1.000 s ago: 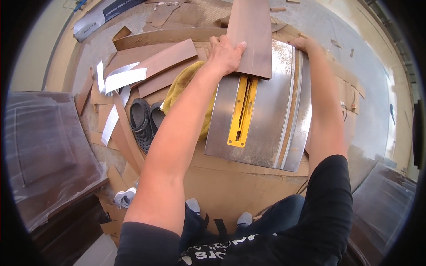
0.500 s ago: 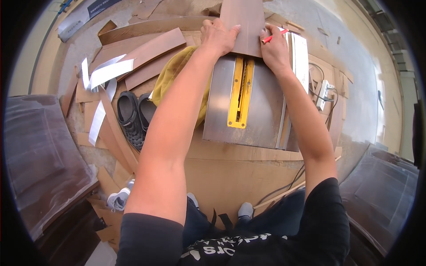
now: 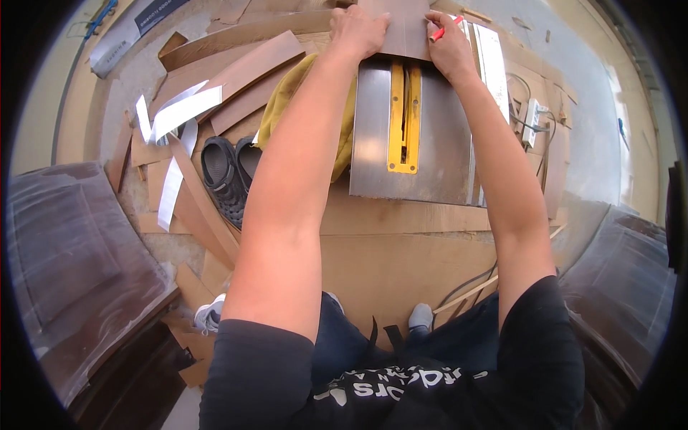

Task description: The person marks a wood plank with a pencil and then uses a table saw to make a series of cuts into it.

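A flat brown wooden board (image 3: 405, 32) lies on the far part of a table saw (image 3: 437, 136), its near edge across the far end of the yellow slotted insert (image 3: 404, 122). My left hand (image 3: 358, 32) grips the board's left edge, thumb on top and fingers curled at the side. At the right edge is my right hand (image 3: 451, 51), closed against the board with a red pencil (image 3: 445, 29) tucked between its fingers. The board's far end runs out of the picture. Part of the saw blade's slot shows in the insert.
Left of the saw lie a yellow cloth (image 3: 287, 93), black clogs (image 3: 223, 175), board offcuts (image 3: 251, 72) and white strips (image 3: 188, 111). A white power strip (image 3: 531, 122) with cables sits at the right. Dark plastic-wrapped panels (image 3: 72, 244) flank me; cardboard (image 3: 387, 265) covers the floor.
My view has shifted, so the saw, board and hands appear higher and slightly to the right. Both hands stay on the board, which rests about the same over the insert.
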`<move>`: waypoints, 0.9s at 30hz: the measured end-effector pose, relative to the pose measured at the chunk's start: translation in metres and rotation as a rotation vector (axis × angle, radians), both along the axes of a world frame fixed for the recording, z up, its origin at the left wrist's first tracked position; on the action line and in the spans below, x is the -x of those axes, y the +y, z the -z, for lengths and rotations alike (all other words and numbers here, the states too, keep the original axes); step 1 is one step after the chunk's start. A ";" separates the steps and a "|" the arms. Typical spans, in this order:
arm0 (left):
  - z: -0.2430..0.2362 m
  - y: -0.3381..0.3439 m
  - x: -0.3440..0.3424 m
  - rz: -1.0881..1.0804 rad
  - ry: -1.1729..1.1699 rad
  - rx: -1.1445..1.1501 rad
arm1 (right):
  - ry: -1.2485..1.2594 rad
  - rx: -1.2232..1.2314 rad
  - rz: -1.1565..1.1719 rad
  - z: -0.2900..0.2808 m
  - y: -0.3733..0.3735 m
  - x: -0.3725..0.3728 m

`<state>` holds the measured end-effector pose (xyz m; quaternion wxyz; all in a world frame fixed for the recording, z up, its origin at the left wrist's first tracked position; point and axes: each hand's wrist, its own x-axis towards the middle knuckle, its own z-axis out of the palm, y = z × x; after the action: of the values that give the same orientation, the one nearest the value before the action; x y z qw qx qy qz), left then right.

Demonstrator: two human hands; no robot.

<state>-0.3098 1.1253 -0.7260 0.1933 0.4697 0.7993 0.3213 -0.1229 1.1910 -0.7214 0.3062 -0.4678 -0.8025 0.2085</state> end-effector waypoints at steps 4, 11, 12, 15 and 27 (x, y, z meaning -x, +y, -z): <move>-0.009 -0.004 -0.016 -0.059 -0.012 0.042 | 0.094 -0.026 -0.073 0.012 0.004 -0.010; 0.004 -0.006 -0.019 -0.112 0.103 -0.014 | 0.047 0.040 -0.046 0.003 -0.009 -0.012; 0.004 -0.006 -0.022 -0.110 0.080 -0.004 | 0.028 0.016 -0.060 0.005 -0.007 -0.015; 0.010 -0.001 -0.014 -0.064 0.140 0.019 | 0.034 -0.031 -0.075 0.008 -0.005 -0.013; 0.005 -0.007 -0.019 -0.051 0.168 0.017 | 0.054 -0.057 -0.069 0.009 -0.011 -0.016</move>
<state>-0.2913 1.1183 -0.7313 0.1214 0.4728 0.8271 0.2787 -0.1072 1.1800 -0.7306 0.3337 -0.4252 -0.8150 0.2087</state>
